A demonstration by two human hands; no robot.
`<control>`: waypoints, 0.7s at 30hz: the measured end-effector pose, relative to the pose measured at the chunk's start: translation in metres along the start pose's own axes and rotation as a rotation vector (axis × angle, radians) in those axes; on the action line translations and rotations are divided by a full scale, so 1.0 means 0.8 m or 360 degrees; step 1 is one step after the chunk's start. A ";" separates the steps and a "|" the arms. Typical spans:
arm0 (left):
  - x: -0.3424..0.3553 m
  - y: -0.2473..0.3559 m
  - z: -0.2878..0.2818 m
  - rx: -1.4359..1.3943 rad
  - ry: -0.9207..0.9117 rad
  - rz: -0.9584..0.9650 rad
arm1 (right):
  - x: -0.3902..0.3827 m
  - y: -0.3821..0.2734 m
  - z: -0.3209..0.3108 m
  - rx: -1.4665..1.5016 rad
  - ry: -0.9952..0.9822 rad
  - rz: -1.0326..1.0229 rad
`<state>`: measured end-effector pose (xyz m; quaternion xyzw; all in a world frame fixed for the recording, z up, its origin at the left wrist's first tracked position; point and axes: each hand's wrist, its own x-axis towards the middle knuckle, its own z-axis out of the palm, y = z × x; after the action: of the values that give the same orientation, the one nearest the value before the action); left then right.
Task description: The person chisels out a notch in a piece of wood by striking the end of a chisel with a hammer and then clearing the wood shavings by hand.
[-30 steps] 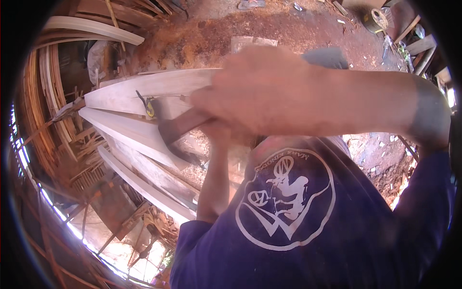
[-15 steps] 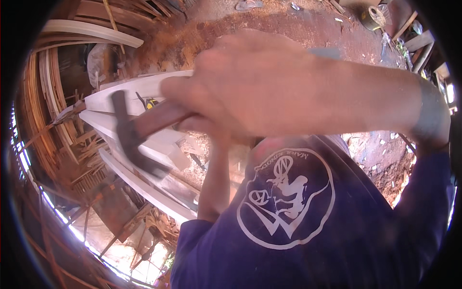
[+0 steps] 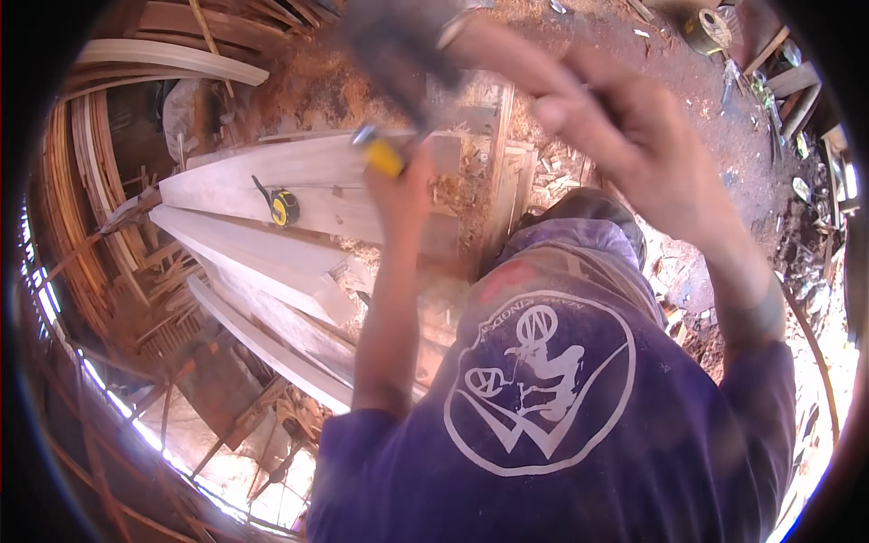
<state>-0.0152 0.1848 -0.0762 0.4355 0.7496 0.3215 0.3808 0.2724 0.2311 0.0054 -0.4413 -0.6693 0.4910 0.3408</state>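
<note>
Hammer (image 3: 396,56), dark-headed and blurred, is gripped by right fingers (image 3: 579,132) while left fingers (image 3: 409,179) clutch a yellow, metal-capped tool (image 3: 384,157).

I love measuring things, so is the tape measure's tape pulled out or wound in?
It looks wound in: the tape measure lies on a pale board, its black strap showing but no stretched tape.

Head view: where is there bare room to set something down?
The upper pale plank looks bare between its left end and the tape measure; the beam beside it also looks bare. It is crowded around the left hand, yellow tool and hammer.
</note>
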 end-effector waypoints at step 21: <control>-0.034 0.014 -0.049 -0.0857 0.0131 0.0308 | -0.067 0.119 -0.019 0.0182 0.0134 0.0895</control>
<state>-0.0347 0.1594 -0.0396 0.3748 0.6072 0.5611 0.4196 0.3303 0.1988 -0.0827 -0.6096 -0.4771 0.5844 0.2431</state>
